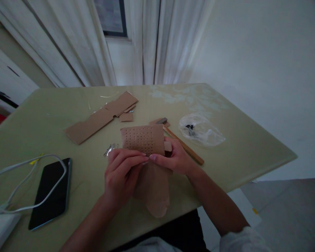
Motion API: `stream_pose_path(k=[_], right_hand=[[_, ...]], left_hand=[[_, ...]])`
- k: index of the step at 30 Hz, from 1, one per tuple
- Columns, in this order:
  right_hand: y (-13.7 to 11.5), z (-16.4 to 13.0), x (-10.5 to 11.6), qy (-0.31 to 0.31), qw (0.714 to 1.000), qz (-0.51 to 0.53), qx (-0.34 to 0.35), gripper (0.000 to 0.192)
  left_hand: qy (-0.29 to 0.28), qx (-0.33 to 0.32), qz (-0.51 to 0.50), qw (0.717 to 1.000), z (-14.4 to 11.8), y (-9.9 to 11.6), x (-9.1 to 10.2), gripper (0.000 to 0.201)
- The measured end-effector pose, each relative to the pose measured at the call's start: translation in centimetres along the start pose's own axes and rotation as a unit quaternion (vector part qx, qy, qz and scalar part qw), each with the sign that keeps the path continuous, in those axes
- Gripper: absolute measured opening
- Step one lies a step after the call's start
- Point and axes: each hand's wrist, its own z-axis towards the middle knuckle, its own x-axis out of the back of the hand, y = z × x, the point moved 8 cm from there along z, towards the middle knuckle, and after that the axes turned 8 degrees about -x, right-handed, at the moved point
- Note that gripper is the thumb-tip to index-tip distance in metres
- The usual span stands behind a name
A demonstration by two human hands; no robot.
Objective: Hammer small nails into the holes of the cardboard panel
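Observation:
A piece of brown cardboard (141, 135) punched with rows of small holes stands tilted in front of me. My right hand (177, 159) grips its right side, the thumb pressed near the lower edge and the other fingers behind. My left hand (124, 171) is closed in a pinch at that same edge, fingertips touching the cardboard close to my right thumb; whatever sits between them is too small to make out. Below the hands hangs a plain cardboard part with a rounded end (157, 196); its join to the upper part is hidden.
Small metal pins (111, 148) lie left of the cardboard. Behind it rests a wooden-handled hammer (185, 144), with a clear plastic bag (202, 130) holding black bits to its right. Cut cardboard strips (99, 122) lie farther back. A phone (51, 192) and white cable (64, 171) occupy the left.

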Motion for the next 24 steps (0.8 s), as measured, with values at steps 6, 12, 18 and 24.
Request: stream_pose_path(k=[6,12,18,24], right_hand=[[0.3,0.0,0.7,0.041,0.999,-0.008,-0.022,0.038],[0.6,0.0,1.9,0.1,0.991,0.082,-0.033,0.039],[0.9,-0.2,2.2,0.108,0.987,0.113,-0.047,0.04],[0.9,-0.1,2.3,0.097,0.986,0.129,-0.048,0.038]], left_hand=[[0.058,0.008,-0.108,0.992,-0.4,0.2,1.0,0.024],[0.012,0.287,0.149,0.946,-1.2,-7.9,4.6,0.022],[-0.229,0.363,0.348,0.833,-3.5,-13.7,5.9,0.035],[-0.31,0.368,0.356,0.801,-4.9,-14.3,4.6,0.042]])
